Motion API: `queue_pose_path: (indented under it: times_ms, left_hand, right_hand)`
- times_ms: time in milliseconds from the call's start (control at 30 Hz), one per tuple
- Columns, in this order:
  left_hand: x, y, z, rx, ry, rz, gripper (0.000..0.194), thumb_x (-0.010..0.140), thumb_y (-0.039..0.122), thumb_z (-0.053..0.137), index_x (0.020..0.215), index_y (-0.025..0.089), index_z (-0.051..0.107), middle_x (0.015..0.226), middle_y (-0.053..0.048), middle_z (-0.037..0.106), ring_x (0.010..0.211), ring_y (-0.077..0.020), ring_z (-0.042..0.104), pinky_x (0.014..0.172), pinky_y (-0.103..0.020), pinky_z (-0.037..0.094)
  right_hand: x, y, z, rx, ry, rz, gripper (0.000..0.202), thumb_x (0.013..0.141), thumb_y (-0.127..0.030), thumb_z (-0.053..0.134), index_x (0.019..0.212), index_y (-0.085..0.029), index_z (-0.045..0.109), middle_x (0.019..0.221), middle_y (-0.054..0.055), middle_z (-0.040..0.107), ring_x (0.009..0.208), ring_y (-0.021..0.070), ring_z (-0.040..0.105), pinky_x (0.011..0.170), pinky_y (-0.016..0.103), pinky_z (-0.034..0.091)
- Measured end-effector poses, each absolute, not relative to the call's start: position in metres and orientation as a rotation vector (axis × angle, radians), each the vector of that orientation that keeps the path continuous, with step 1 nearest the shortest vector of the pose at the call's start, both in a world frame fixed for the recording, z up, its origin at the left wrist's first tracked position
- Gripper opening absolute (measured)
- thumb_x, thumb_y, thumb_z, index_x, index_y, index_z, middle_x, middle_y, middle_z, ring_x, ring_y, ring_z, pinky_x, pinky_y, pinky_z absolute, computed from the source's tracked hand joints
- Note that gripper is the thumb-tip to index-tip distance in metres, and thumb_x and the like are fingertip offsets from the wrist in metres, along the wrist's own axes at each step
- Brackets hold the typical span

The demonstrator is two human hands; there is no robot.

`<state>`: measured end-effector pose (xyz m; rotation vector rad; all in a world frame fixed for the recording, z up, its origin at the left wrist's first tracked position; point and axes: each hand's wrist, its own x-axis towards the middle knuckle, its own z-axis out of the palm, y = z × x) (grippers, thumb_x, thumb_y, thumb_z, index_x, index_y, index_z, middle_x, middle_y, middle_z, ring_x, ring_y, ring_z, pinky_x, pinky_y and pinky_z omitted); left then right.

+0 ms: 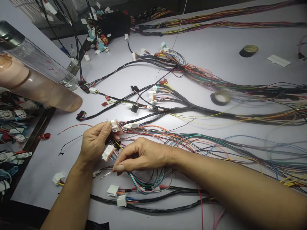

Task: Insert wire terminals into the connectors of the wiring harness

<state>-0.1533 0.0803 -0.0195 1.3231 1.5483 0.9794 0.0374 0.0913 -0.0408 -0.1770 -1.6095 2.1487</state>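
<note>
My left hand point(94, 139) pinches a white multi-pin connector point(114, 126) between thumb and fingers; a bundle of thin wires leads from it to the right. Just below, a second white connector point(108, 152) hangs with its own coloured wires, near my right hand point(141, 155). The thumb and finger of that hand are closed on a thin wire, whose bare metal terminal point(105, 175) points down to the left. Loose red wire point(74, 126) and black wire point(70, 140) ends lie beyond my left hand.
Taped wire harnesses point(211, 111) stretch across the white table to the right. Tape rolls point(222, 96) sit among them. Two bottles point(48, 84) occupy the left side, above a heap of connectors point(14, 127). White plugs point(122, 200) on black cables lie at the front.
</note>
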Motion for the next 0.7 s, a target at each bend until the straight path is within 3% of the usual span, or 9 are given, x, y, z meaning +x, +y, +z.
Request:
queue_pose_path:
  times_ms: [167,700]
  left_hand:
    - [-0.1512,0.0806,-0.0203,1.228,1.558,1.028,0.032,0.088,0.042,0.06,0.11,0.02,0.069,0.074,-0.003,0.063,0.06,-0.0126,0.055,0.055,-0.024,0.046]
    - [-0.1438,0.083,-0.0155,1.141,1.514,1.055,0.027,0.087,0.041,0.062,0.099,0.019,0.072,0.068,-0.003,0.06,0.058,-0.0101,0.049,0.053,-0.02,0.043]
  right_hand:
    - [0.0367,0.0908,-0.0413,-0.176,-1.61,2.153,0.018,0.089,-0.017,0.062,0.097,-0.004,0.07,0.085,0.005,0.067,0.079,0.0082,0.06,0.078,0.016,0.047]
    - [0.0362,0.0905,-0.0439,-0.167,-1.597,2.158,0.015,0.09,-0.017,0.062,0.096,-0.006,0.069,0.086,0.005,0.068,0.08,0.0091,0.061,0.08,0.019,0.048]
